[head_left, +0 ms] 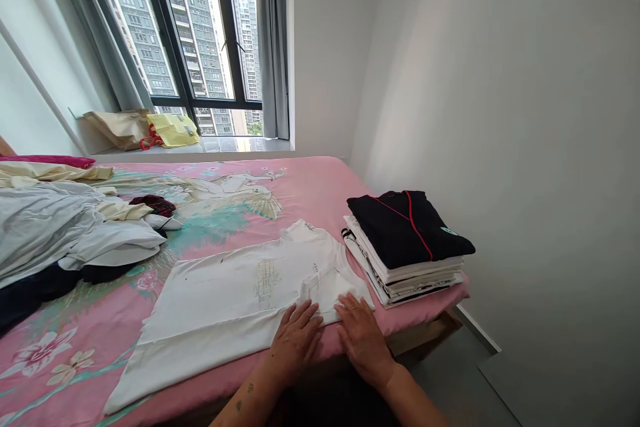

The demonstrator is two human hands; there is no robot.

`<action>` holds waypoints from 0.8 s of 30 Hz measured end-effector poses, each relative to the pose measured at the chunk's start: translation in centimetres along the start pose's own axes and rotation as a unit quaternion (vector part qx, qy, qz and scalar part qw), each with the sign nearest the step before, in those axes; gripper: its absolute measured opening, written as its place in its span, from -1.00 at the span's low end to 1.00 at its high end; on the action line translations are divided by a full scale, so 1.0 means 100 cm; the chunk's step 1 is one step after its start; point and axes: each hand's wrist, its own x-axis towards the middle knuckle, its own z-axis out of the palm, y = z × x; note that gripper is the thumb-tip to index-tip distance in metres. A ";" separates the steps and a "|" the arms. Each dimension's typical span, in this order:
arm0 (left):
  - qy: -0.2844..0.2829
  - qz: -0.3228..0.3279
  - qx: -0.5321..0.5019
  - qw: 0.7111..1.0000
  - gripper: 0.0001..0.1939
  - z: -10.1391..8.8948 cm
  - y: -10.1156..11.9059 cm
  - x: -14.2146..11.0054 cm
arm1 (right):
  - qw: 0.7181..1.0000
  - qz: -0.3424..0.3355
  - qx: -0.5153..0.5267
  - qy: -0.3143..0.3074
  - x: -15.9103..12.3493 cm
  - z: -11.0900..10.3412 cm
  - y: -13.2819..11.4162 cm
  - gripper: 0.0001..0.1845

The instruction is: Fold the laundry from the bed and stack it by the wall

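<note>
A white T-shirt (215, 287) with faint printed lettering lies spread on the bed, its near side folded inward along its length. My left hand (297, 337) rests flat on the shirt's near edge, fingers stretched out. Beside it, my right hand (363, 333) lies with spread fingers on the sleeve end of the shirt, close to the bed's edge. Just beyond my right hand stands a stack of folded white clothes (395, 273), topped by a folded black garment (405, 227) with red piping.
A loose heap of clothes (65, 227) covers the left side of the pink floral bedsheet (320, 187). On the windowsill sit a brown paper bag (120, 128) and a yellow bag (175, 130). A white wall (500, 113) rises at the right, past the bed's corner.
</note>
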 end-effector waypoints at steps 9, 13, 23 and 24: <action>-0.007 -0.039 0.045 0.998 -0.29 0.016 -0.011 -0.014 | 0.985 0.137 -0.048 -0.088 -0.007 0.003 0.007 -0.28; -0.008 0.027 0.027 0.999 -0.42 0.014 -0.002 -0.001 | 0.995 0.027 -0.010 -0.095 0.001 0.004 0.001 -0.41; -0.019 -0.012 0.034 0.999 -0.47 0.004 -0.003 0.021 | 0.998 0.041 0.016 -0.047 0.031 0.002 0.000 -0.52; -0.030 -0.012 0.029 0.999 -0.47 0.004 -0.003 0.024 | 0.998 0.029 0.030 -0.056 0.035 0.004 0.001 -0.53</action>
